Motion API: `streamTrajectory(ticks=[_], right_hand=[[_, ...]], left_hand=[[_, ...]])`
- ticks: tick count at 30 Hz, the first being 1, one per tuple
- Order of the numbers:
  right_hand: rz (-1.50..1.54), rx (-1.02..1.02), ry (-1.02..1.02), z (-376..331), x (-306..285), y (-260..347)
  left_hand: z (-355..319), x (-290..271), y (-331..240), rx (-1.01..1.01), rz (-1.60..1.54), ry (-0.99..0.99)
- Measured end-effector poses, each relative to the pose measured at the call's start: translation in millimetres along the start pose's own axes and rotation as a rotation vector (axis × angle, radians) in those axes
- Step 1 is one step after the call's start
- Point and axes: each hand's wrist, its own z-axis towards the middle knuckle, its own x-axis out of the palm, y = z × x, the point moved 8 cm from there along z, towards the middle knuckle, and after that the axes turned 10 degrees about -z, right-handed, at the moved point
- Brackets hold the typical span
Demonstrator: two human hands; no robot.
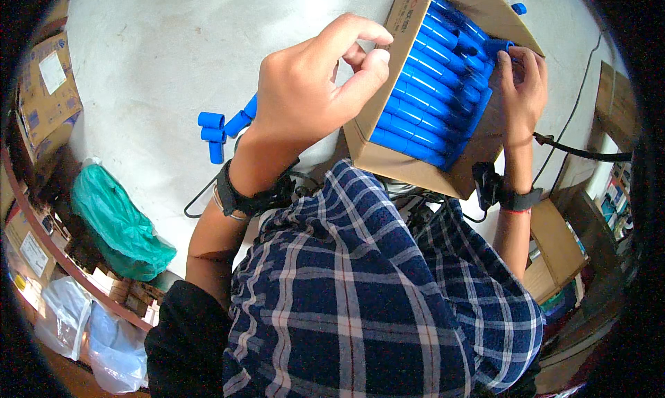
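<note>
- Floor [173, 45]: pale concrete, takes up most of the view above my lap.
- My plaid shirt [360, 294]: fills the lower middle, blue check.
- Cardboard box [377, 138]: open, tilted against my lap, top edge pointing up-right, packed with rows of blue plastic tubes [426, 86] lying side by side.
- Green plastic bag [114, 221]: on the floor to my left, next to more cartons [45, 86] along the shelf edge (contents not readable from here).
- My left hand [312, 86]: fingers curled, thumb and forefinger pinched onto the box's left wall near the top rim; gripping the cardboard.
- My right hand [523, 86]: on the box's right side, fingertips closed round one blue tube end [500, 46] at the upper right of the rows.
- Loose blue tube pieces [222, 128]: small cluster on the floor just left of my left wrist, well apart from the box.
- Two more blue bits [512, 0]: on the floor beyond the box's top flap.
- Black wristbands on both wrists, cables trailing under the box.
</note>
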Motion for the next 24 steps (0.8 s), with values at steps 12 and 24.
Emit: streamTrajectory(ticks=[12, 24], right_hand=[[0.127, 0.229, 0.321, 7.2, 41.4, -27.6], [-0.362, 0.138, 0.397, 0.8, 33.6, -37.5]], left_hand=[[-14.0, 11.6, 12.2, -0.101, -0.030, 0.017], [-8.4, 6.8, 21.1, -0.113, -0.002, -0.009]])
